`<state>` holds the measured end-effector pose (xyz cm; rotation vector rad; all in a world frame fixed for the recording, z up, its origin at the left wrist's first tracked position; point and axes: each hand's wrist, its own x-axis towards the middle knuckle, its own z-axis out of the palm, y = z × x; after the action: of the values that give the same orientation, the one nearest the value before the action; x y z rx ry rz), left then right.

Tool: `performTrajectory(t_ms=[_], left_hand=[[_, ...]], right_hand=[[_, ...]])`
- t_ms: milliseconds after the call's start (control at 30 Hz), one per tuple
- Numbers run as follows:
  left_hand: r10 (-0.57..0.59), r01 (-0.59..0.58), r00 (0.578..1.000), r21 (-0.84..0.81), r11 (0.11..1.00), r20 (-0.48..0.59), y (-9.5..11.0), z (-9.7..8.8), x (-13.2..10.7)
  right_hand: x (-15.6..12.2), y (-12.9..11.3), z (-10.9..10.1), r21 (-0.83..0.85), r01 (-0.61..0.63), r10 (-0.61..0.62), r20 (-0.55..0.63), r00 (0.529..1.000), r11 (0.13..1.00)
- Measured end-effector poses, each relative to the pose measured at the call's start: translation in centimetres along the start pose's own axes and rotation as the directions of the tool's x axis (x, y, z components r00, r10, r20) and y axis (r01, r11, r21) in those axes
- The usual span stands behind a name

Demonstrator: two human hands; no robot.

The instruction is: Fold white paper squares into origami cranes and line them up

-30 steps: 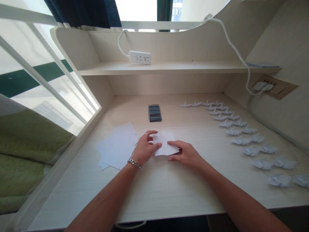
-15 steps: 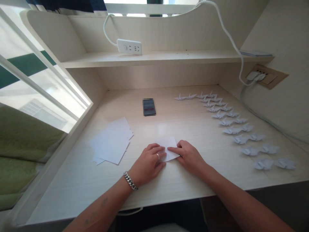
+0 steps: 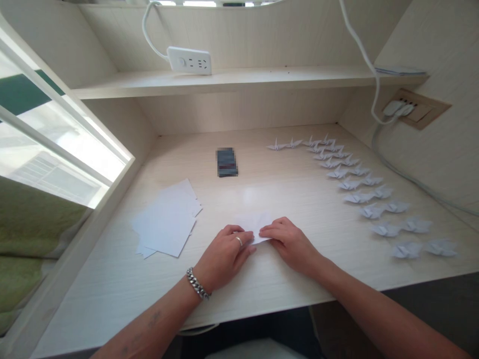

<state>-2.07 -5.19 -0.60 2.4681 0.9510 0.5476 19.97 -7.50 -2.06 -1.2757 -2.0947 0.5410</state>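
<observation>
A white sheet of paper [image 3: 253,222], partly folded, lies on the desk between my hands. My left hand [image 3: 230,252], with a ring and a chain bracelet at the wrist, grips its near left edge with fingers closed. At the right edge, my right hand [image 3: 290,243] pinches the same sheet, its thumb hidden beneath the fingers. Both hands cover the sheet's near corners. To the left lies a loose stack of white paper sheets [image 3: 168,219]. Several folded white paper cranes [image 3: 350,184] stand in a double row along the right side.
A dark, pixelated flat object [image 3: 226,162] rests toward the back of the desk [image 3: 112,279]. Above, a white power strip [image 3: 189,61] leans on the shelf [image 3: 239,80]. A white cable runs down to plugs in the wall socket [image 3: 417,109] at right.
My right index finger, earlier stretched across the sheet, has drawn back, and the right fingers now close on its right edge. The whole view has shifted slightly.
</observation>
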Motion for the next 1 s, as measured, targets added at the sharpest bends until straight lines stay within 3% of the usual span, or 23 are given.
performTrajectory(t_ms=[133,300,400,567,1000], left_hand=[[-0.164,0.161,0.986,-0.077,0.984,-0.035,-0.1,-0.2,0.6],[-0.451,0.435,0.889,-0.159,0.886,-0.077,-0.1,-0.3,2.1],[-0.545,0.523,0.834,-0.193,0.83,-0.086,0.0,-0.5,2.9],[-0.593,0.575,0.794,-0.148,0.805,-0.137,-0.2,-0.3,3.5],[-0.726,0.727,0.675,-0.051,0.685,-0.133,0.5,-0.3,4.3]], right_hand=[[1.1,0.0,-0.2,0.105,-0.286,0.288,-0.001,0.958,0.952],[2.7,-0.2,-0.5,0.138,-0.504,0.511,-0.011,0.86,0.852],[3.5,-0.1,-0.5,0.112,-0.556,0.561,-0.02,0.827,0.824],[4.2,-0.1,-0.6,0.06,-0.609,0.612,-0.025,0.791,0.791],[5.2,-0.5,-0.8,-0.067,-0.713,0.712,-0.041,0.701,0.698]])
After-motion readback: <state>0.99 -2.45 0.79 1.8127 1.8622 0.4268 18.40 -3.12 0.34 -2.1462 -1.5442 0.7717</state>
